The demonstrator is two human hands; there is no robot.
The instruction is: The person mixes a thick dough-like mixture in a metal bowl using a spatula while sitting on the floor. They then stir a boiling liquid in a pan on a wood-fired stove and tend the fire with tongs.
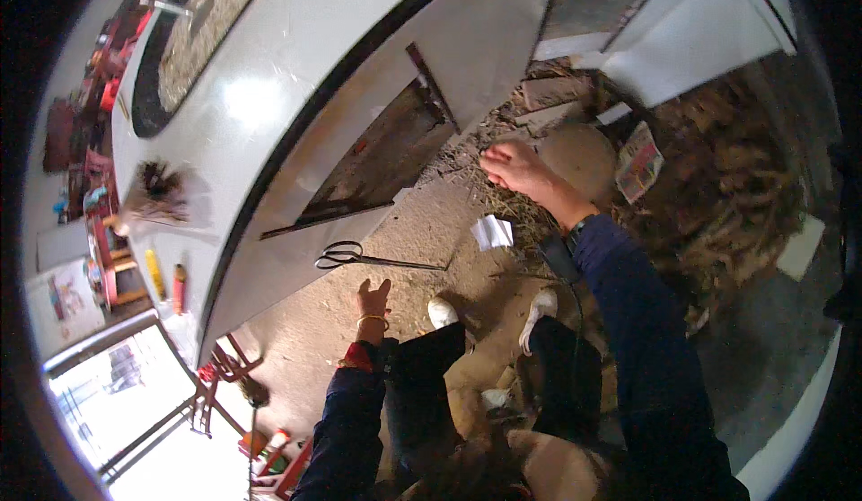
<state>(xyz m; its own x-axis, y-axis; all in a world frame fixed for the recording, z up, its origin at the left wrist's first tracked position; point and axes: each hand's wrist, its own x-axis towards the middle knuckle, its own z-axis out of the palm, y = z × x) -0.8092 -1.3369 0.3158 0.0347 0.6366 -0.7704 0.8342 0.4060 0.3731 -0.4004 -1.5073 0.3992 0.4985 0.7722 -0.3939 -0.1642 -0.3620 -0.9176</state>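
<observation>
My right hand (517, 168) reaches over a litter of straw and twigs (515, 218), its fingers curled together; whether something thin is pinched in them I cannot tell. Below it lies a crumpled piece of white paper (493, 233). My left hand (374, 299) hangs above the concrete floor (404, 231), fingers apart and holding nothing. Just beyond its fingertips, metal fire tongs (377, 260) with looped handles lie on the floor. Ahead, the dark opening (384, 151) of a white-sided stove (276, 245) faces me.
Dry leaves and firewood (727, 164) heap at the right. Near my right forearm sits a dark object (560, 258) with a cable. Bricks (555, 91) lie by the stove. On its top are a pan-like well with pale contents (209, 36) and a yellow tube (155, 274).
</observation>
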